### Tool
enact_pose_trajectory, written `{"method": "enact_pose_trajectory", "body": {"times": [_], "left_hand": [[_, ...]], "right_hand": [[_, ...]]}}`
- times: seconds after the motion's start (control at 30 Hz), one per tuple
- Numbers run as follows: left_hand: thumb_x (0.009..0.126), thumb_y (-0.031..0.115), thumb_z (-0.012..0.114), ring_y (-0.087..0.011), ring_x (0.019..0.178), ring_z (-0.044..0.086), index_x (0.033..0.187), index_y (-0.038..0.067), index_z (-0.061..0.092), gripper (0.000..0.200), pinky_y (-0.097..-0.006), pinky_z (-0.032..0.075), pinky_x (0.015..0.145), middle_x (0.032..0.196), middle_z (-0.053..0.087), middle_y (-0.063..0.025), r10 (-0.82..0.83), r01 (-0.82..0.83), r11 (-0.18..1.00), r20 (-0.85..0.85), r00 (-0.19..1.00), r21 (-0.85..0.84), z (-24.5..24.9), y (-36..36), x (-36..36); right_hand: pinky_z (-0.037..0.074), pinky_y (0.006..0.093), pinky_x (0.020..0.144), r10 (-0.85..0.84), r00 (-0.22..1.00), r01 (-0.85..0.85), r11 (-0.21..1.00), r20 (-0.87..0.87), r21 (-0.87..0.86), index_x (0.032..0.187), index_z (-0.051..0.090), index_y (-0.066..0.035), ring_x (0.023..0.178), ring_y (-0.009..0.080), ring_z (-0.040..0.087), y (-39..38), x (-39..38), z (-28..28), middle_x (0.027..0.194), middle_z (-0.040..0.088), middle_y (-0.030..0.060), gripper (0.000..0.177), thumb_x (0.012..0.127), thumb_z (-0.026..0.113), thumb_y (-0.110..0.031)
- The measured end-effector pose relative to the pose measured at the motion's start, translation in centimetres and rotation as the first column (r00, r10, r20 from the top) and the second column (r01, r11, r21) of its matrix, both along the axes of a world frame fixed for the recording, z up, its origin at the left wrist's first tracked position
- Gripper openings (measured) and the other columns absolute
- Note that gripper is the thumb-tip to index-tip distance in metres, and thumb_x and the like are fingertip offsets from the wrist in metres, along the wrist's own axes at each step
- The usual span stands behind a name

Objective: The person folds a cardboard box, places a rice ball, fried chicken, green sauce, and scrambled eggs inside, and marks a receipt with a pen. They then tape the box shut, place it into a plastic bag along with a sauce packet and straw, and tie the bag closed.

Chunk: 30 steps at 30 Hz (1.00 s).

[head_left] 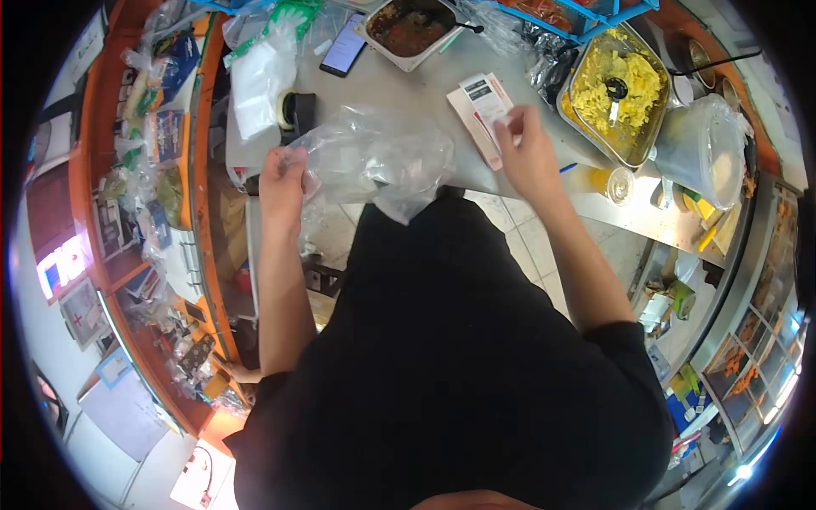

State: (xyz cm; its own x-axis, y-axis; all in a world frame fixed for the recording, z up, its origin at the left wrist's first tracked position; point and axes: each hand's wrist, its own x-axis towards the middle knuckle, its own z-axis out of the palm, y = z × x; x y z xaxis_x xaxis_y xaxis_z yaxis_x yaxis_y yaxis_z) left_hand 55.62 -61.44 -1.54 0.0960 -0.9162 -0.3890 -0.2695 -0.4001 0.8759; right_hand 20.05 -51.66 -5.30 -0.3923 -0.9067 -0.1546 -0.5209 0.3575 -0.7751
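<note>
My left hand [284,184] is closed on the edge of a clear plastic bag [365,157], which spreads to the right over the table's front edge. My right hand [525,153] touches a pale box [472,123] with its fingertips bent over the box's right side; whether they grip it is hard to tell. On the box lies a white label or slip [487,102] with print. A tape roll [289,110] stands just above my left hand.
On the metal table [416,93] are a phone [343,44], a tray of brown sauce [406,30], a tray of yellow food [616,93], a lidded cup [614,184] and a clear tub [701,149]. Another person's hand [242,372] shows at the left shelves.
</note>
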Motion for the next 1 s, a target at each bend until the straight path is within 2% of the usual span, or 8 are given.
{"method": "enact_pose_trajectory", "body": {"times": [0.1,0.2,0.47,0.63,0.7,0.77,0.87,1.0], "left_hand": [[0.098,0.02,0.066,-0.0061,0.067,0.048,0.105,0.007,0.059,0.016,-0.0258,0.038,0.056,0.082,0.055,0.002,-0.044,0.043,0.999,0.018,0.999,0.033,0.8,0.8,-1.5],[0.098,0.022,0.067,-0.0072,0.076,0.05,0.114,0.006,0.056,0.025,-0.0254,0.039,0.058,0.093,0.057,-0.0004,-0.059,0.056,0.996,0.038,0.998,0.067,0.9,0.6,-2.2],[0.092,0.008,0.07,-0.0197,0.095,0.061,0.134,0.005,0.043,0.05,-0.0361,0.051,0.078,0.11,0.058,-0.0094,-0.065,0.222,0.937,-0.489,0.87,0.271,2.1,-1.0,-2.6],[0.097,0.011,0.066,-0.0189,0.094,0.061,0.133,0.005,0.049,0.041,-0.0357,0.052,0.082,0.108,0.06,-0.0071,-0.07,0.245,0.922,-0.495,0.866,0.299,1.6,-1.9,-1.8],[0.098,0.015,0.066,-0.0179,0.089,0.063,0.127,0.005,0.055,0.033,-0.0324,0.053,0.078,0.105,0.06,-0.0051,-0.128,0.265,0.92,-0.417,0.9,0.288,1.2,-2.8,-1.7],[0.098,0.013,0.065,-0.0129,0.08,0.06,0.125,0.005,0.056,0.03,-0.0292,0.045,0.065,0.1,0.062,-0.0045,-0.159,0.296,0.922,-0.453,0.877,0.249,1.2,-3.4,-1.9],[0.098,0.012,0.065,-0.0077,0.072,0.059,0.122,0.004,0.056,0.027,-0.0254,0.04,0.053,0.098,0.065,-0.0045,-0.226,0.347,0.927,-0.528,0.818,0.141,0.3,-4.4,-2.3],[0.097,0.012,0.068,-0.0114,0.083,0.067,0.123,0.002,0.057,0.03,-0.0268,0.054,0.062,0.105,0.07,-0.0069,-0.193,0.382,0.916,-0.702,0.685,0.122,-0.9,-5.9,-2.3]], "right_hand": [[0.046,0.0558,0.1,0.003,0.887,0.038,0.996,-0.462,0.079,0.152,0.036,-0.015,0.13,0.0439,0.052,-2.2,-1.0,-4.5,0.145,0.048,0.0294,0.089,0.083,0.075,-0.055],[0.038,0.0596,0.11,0.199,0.855,0.011,0.916,-0.479,0.401,0.16,0.022,-0.021,0.14,0.049,0.039,-4.8,1.6,-4.7,0.156,0.035,0.028,0.111,0.074,0.079,-0.062],[0.045,0.0543,0.105,0.208,0.884,-0.02,0.912,-0.42,0.409,0.154,0.032,-0.017,0.131,0.0444,0.05,-4.6,-2.1,-3.4,0.143,0.048,0.0249,0.101,0.07,0.081,-0.044],[0.048,0.0419,0.102,0.152,0.987,-0.151,0.988,0.06,-0.023,0.15,0.03,-0.004,0.122,0.0289,0.056,-3.5,-3.6,8.1,0.134,0.05,0.0198,0.094,0.072,0.082,-0.01],[0.042,0.0449,0.111,0.253,0.943,-0.291,0.942,-0.219,-0.168,0.15,0.026,-0.008,0.132,0.0277,0.049,-3.5,-1.1,14.1,0.141,0.044,0.017,0.098,0.071,0.084,-0.006],[0.04,0.0469,0.114,0.333,0.936,-0.348,0.841,-0.112,-0.414,0.152,0.018,-0.01,0.136,0.0284,0.047,-3.9,2.2,17.2,0.145,0.042,0.0181,0.106,0.071,0.086,-0.009],[0.04,0.0511,0.111,0.49,0.871,-0.319,0.525,-0.027,-0.789,0.149,0.021,-0.011,0.137,0.0345,0.045,-5.0,8.0,15.5,0.148,0.038,0.0207,0.117,0.06,0.097,-0.018],[0.042,0.0532,0.108,0.55,0.828,-0.443,0.515,-0.114,-0.733,0.147,0.026,-0.017,0.136,0.0422,0.044,-5.7,13.4,7.0,0.147,0.036,0.0243,0.115,0.057,0.098,-0.016]]}}
